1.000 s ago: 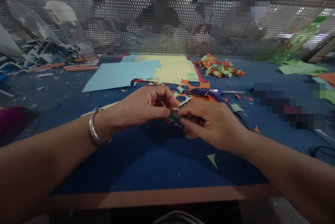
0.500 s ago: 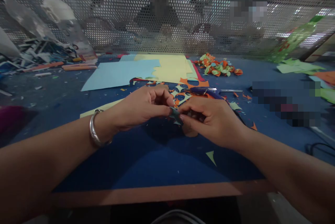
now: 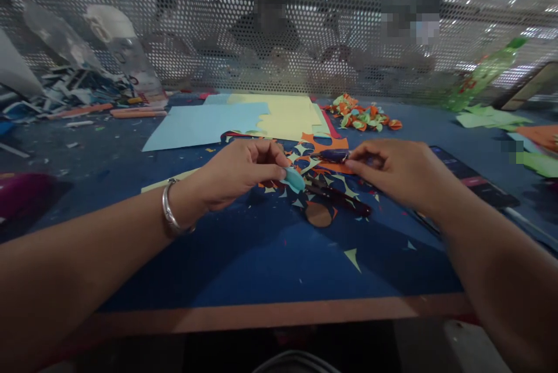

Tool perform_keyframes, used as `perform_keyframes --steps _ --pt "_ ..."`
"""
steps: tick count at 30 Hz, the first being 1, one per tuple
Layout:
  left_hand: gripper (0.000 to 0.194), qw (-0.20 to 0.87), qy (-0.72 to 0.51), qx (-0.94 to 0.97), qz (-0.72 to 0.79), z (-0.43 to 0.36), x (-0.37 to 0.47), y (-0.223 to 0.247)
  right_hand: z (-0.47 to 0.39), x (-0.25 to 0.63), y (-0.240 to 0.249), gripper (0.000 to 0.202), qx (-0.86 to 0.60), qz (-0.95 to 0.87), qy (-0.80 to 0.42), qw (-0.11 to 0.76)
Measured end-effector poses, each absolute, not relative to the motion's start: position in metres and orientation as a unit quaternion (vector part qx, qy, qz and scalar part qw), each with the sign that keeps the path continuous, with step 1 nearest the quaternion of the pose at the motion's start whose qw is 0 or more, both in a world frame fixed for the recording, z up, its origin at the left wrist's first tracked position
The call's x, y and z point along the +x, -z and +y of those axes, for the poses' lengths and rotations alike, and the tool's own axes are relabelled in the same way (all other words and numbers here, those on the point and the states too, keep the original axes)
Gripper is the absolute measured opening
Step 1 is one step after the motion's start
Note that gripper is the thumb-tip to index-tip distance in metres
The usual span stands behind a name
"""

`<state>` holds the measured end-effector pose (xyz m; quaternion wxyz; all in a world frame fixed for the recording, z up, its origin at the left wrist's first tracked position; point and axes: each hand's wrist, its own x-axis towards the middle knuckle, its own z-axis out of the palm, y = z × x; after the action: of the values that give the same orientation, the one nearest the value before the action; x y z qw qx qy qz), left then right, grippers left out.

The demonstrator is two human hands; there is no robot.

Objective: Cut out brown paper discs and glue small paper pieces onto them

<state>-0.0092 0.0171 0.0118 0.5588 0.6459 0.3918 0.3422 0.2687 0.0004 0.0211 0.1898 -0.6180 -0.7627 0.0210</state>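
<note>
Pinching: one blue paper piece (image 3: 295, 179), between thumb and finger of the left hand (image 3: 244, 174), frame centre.
Right hand (image 3: 394, 172): one, right of centre, fingers curled beside one purple handle (image 3: 334, 155); cannot tell whether gripping.
Round brown disc (image 3: 318, 214): one, just below centre.
Bottles: two; clear bottle (image 3: 137, 68), upper left; green bottle (image 3: 486, 74), upper right.
Phone (image 3: 473, 178): one, right.

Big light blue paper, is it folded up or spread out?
Spread out: the light blue sheet lies flat, its wide face showing, no fold in sight.
</note>
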Motion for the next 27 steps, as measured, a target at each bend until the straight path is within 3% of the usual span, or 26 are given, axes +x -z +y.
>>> perform_keyframes --steps 4,17,27 --pt "0.010 0.549 -0.360 0.638 0.403 0.016 -0.007 -0.014 0.008 0.294 -0.023 0.020 -0.685 -0.715 -0.032 0.139" --pt "0.013 0.539 -0.377 0.631 0.410 0.017 -0.009 -0.011 0.024 0.306 -0.013 0.016 -0.715 -0.663 -0.124 0.183" --pt "0.012 0.565 -0.375 0.598 0.427 0.023 -0.013 -0.007 0.013 0.294 -0.014 0.030 -0.696 -0.575 -0.316 0.292"
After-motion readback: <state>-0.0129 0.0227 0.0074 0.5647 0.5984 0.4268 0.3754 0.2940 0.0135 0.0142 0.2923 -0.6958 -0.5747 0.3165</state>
